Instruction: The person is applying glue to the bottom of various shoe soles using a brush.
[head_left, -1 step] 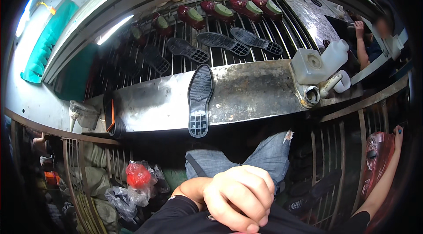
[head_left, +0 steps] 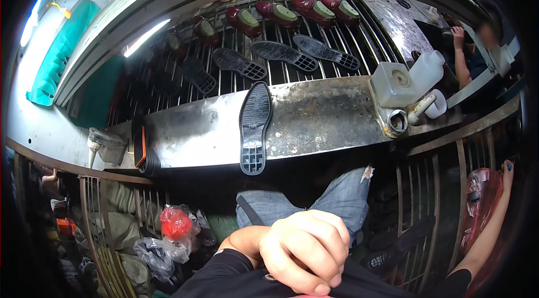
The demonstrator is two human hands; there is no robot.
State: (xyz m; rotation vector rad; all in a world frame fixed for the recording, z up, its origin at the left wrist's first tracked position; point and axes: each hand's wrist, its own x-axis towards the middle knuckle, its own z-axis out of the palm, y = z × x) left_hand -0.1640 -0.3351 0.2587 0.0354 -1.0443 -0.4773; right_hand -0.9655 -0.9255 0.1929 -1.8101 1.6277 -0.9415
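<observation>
Hand: one hand [head_left: 306, 250] sits low by the lap, curled into a loose fist, holding nothing. I cannot tell if it is left or right.
Sole: the black shoe sole [head_left: 254, 128] lies up ahead on the metal tabletop [head_left: 325, 121], well apart, pointing straight away.
Farther: more soles [head_left: 283, 53] rest on the bar rack.

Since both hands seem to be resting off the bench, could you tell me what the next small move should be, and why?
Probably reach a hand forward to the black shoe sole lying tread-up on the metal bench. It is the nearest piece, it lies alone on the plate, and the clasped hands hold nothing. More soles and shoe lasts sit farther back on the rack.
</observation>
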